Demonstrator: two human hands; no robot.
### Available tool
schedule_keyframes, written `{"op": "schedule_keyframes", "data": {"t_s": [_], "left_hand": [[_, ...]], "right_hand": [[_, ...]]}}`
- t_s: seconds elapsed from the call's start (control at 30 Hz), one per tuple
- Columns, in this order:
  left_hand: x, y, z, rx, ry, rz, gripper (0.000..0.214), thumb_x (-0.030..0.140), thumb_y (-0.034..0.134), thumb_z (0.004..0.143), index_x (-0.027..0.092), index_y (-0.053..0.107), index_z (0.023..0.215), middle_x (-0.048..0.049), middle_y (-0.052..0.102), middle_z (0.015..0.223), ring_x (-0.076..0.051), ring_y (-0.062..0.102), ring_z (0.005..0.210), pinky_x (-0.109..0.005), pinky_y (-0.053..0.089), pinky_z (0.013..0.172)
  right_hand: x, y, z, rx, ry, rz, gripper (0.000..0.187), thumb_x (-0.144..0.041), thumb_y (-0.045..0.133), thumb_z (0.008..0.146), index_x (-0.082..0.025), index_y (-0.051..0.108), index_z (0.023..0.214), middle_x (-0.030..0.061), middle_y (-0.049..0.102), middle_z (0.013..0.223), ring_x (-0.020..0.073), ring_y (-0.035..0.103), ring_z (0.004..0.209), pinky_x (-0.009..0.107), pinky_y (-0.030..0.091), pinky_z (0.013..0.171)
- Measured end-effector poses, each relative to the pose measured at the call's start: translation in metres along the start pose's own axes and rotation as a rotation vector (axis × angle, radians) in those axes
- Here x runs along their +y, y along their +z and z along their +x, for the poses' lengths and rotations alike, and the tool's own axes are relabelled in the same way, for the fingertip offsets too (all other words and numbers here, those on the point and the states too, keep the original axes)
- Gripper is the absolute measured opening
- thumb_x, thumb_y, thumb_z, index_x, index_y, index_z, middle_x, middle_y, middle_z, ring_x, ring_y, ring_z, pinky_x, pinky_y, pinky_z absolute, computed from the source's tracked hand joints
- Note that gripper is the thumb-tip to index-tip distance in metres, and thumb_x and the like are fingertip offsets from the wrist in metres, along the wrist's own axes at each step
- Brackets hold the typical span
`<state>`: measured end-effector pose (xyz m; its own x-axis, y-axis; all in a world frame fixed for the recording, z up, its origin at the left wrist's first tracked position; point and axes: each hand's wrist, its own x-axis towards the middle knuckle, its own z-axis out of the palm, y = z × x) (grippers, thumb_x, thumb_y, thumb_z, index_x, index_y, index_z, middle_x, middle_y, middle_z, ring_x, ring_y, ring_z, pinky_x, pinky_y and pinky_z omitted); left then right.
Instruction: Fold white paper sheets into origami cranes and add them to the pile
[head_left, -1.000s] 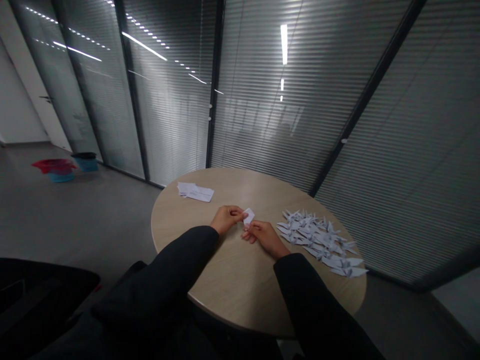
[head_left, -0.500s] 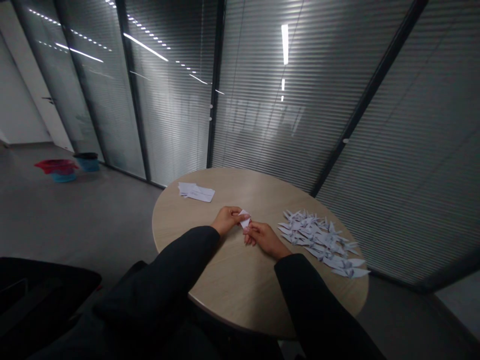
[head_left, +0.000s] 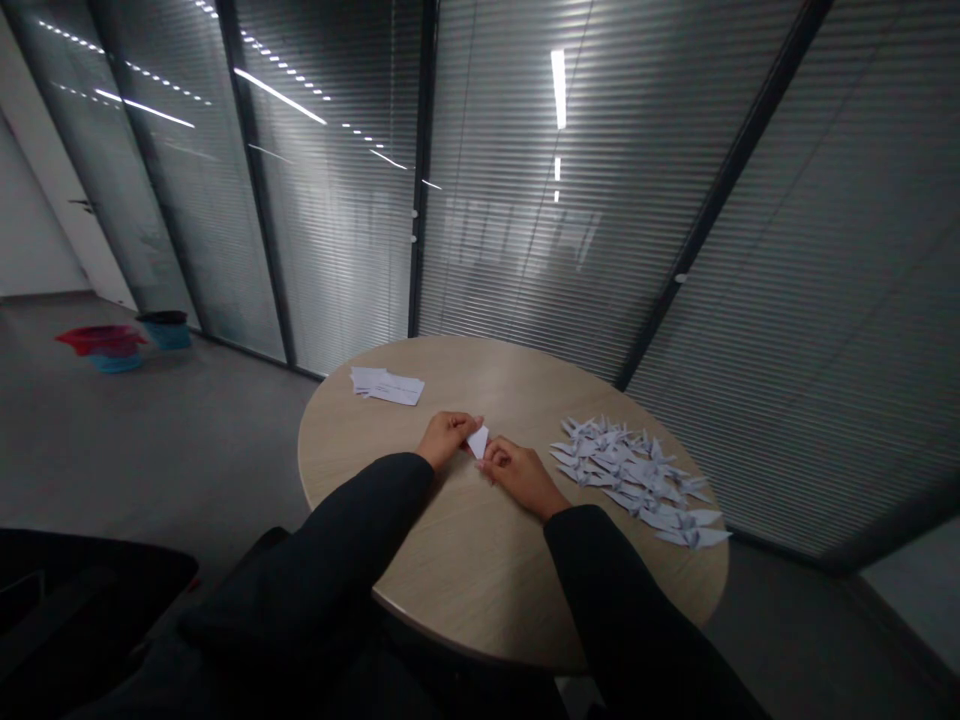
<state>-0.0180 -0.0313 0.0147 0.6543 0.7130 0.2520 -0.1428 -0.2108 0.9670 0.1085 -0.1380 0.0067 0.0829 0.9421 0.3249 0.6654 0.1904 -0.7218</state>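
White paper, folded down to a small pointed piece [head_left: 478, 441], sits between my two hands, about the middle of the round wood-grain tabletop [head_left: 465, 570]. My left hand [head_left: 450, 437] is curled, its fingertips against the paper's upper edge, while the fingers of my right hand [head_left: 523, 476] are drawn together at its lower end, pinching it from that side. Neither hand is spread, though the piece is too small in view to tell exactly how each fingertip grips. Black sleeves [head_left: 360, 530] run back from both wrists over the near edge.

Toward the right edge of the tabletop lies a loose spread of many finished paper cranes [head_left: 630, 475], wings and pointed necks overlapping. Toward the far edge, on my left, a low stack of flat white paper slips [head_left: 386, 387] remains unfolded, a few fanned out; I cannot count them. Beyond, by the glass wall with blinds [head_left: 525, 200], a red-and-blue bin [head_left: 101, 345] and a dark-rimmed blue bin [head_left: 166, 332] stand on the floor.
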Motion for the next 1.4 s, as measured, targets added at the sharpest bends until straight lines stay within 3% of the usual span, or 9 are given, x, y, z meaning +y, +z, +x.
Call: {"op": "schedule_keyframes", "data": {"t_s": [0.13,0.3,0.57,0.87,1.2,1.4], "left_hand": [[-0.004,-0.002,0.001,0.047,-0.018,0.076,0.042,0.052,0.058,0.068,0.012,0.057,0.055,-0.0024,0.053,0.052,-0.012,0.049,0.048,-0.025,0.038,0.05],[-0.005,-0.002,0.001,0.051,-0.023,0.182,0.039,0.048,0.055,0.07,0.012,0.057,0.056,-0.002,0.052,0.052,-0.012,0.049,0.049,-0.025,0.038,0.05],[-0.009,-0.004,0.002,0.016,-0.007,0.265,0.039,0.049,0.053,0.072,0.013,0.057,0.057,-0.0007,0.051,0.051,-0.011,0.048,0.05,-0.023,0.038,0.05],[-0.013,0.002,0.003,-0.165,-0.093,0.089,0.041,0.054,0.057,0.07,0.012,0.057,0.067,-0.0028,0.058,0.058,-0.013,0.056,0.049,-0.027,0.046,0.053],[-0.02,-0.002,0.003,-0.133,0.044,0.358,0.036,0.043,0.047,0.079,0.011,0.065,0.078,-0.002,0.058,0.059,-0.011,0.05,0.047,-0.021,0.038,0.047],[-0.021,-0.002,0.005,-0.11,0.023,0.36,0.043,0.045,0.047,0.08,0.01,0.068,0.091,-0.0025,0.058,0.061,-0.01,0.048,0.049,-0.019,0.036,0.046]], "right_hand": [[-0.004,0.0,-0.002,0.049,-0.064,-0.264,0.028,-0.031,0.067,0.07,-0.023,0.046,0.087,-0.0058,0.056,0.066,0.0125,0.053,0.059,0.024,0.037,0.059],[-0.004,0.001,-0.002,0.021,-0.1,-0.35,0.026,-0.03,0.065,0.072,-0.023,0.044,0.086,-0.0049,0.053,0.069,0.0125,0.051,0.063,0.024,0.036,0.061],[-0.008,-0.001,-0.002,0.07,-0.147,-0.285,0.02,-0.03,0.061,0.076,-0.022,0.048,0.091,-0.0036,0.053,0.07,0.013,0.051,0.065,0.024,0.038,0.061],[-0.005,-0.006,0.002,0.186,-0.249,-0.283,0.013,-0.032,0.052,0.084,-0.021,0.059,0.084,0.0038,0.057,0.078,0.0178,0.054,0.076,0.029,0.042,0.071],[0.0,-0.007,0.004,0.11,-0.121,-0.068,0.019,-0.031,0.049,0.082,-0.018,0.062,0.087,0.002,0.061,0.076,0.0132,0.052,0.064,0.024,0.04,0.061],[0.003,-0.008,0.004,0.137,-0.049,0.001,0.024,-0.038,0.051,0.08,-0.017,0.063,0.084,0.0,0.059,0.067,0.0131,0.051,0.06,0.024,0.039,0.058]]}}
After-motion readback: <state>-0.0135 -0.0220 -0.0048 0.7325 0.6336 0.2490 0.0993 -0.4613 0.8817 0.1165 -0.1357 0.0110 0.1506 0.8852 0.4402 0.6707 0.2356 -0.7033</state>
